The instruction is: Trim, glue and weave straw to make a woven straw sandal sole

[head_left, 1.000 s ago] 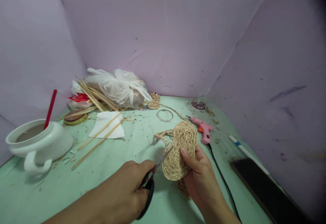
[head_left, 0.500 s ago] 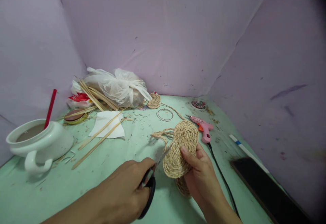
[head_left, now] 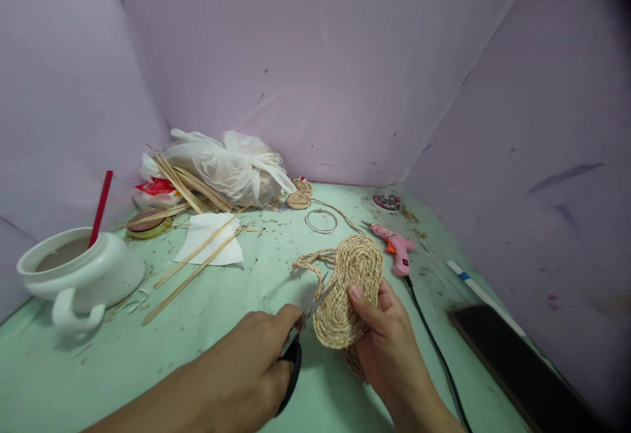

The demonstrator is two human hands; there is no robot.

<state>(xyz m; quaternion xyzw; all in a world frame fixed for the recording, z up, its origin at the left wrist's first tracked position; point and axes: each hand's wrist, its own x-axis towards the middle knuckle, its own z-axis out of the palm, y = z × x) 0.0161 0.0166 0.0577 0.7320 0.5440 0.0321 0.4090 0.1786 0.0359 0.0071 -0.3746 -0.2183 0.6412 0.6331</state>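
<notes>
My left hand is closed round the black handles of a pair of scissors. Their metal blades reach up and right to the waist of a woven straw sole, coiled from braided cord in a figure-eight shape. My right hand grips this sole from the right, thumb on its face and fingers behind. A loose end of braided straw cord trails off its left side, close to the blade tips. Below the sole, another braided straw part shows, mostly hidden.
A pink glue gun with a black cable lies at right, beside a dark phone-like slab. Further left are a metal ring, white paper with straw strips, a plastic bag and a white pot of liquid.
The scissor blades have moved slightly, and their tips now lie over the face of the sole at its waist. The view has shifted a little; both holds are unchanged.
</notes>
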